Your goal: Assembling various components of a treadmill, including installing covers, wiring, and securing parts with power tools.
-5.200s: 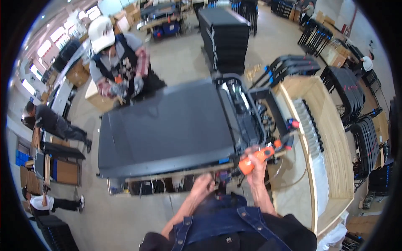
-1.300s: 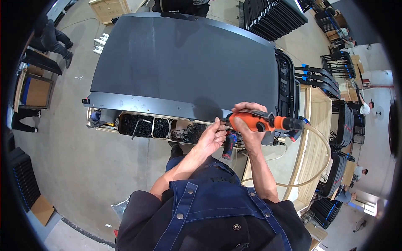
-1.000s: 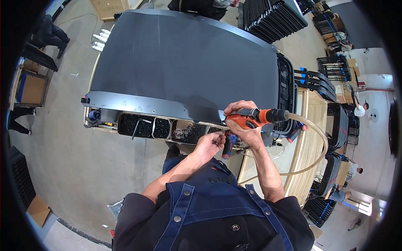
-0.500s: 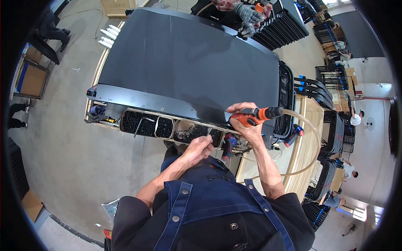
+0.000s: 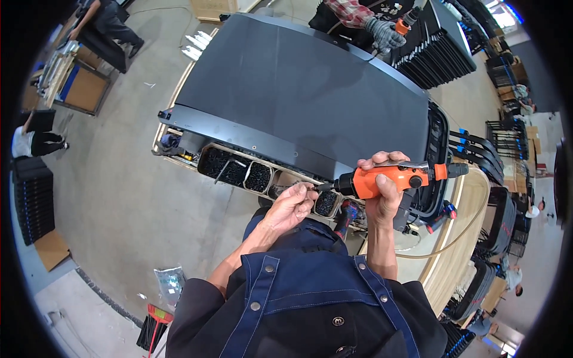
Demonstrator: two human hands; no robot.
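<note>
Head view: a dark grey panel (image 5: 304, 95) lies flat across a wooden-edged worktop (image 5: 177, 92), its near edge finished by a smooth strip (image 5: 224, 125) with small holes. The right hand (image 5: 382, 207) grasps an orange driver (image 5: 369, 182), fingers over the top of the body and thumb along the near side; the tool is held roughly level above the panel's near right corner, its bit (image 5: 325, 188) pointing to the person's left. The left hand (image 5: 290, 209) has thumb and fingers drawn together at the tip of the bit; whether they grip it or a small part cannot be told.

Along the near side of the panel runs a row of bins (image 5: 271, 179). The leftmost contains small black parts (image 5: 218, 162) and an L-shaped metal tool (image 5: 225, 170); the left hand partly covers another. A blue-and-black power tool (image 5: 346, 216) is just right of the row. To the right, a pale hose (image 5: 459, 240) curves over a wooden crate (image 5: 443, 253).

Beyond the far edge, a co-worker's gloved hand (image 5: 385, 39) is at a second orange tool (image 5: 404, 25), near a stack of dark panels (image 5: 439, 59).
</note>
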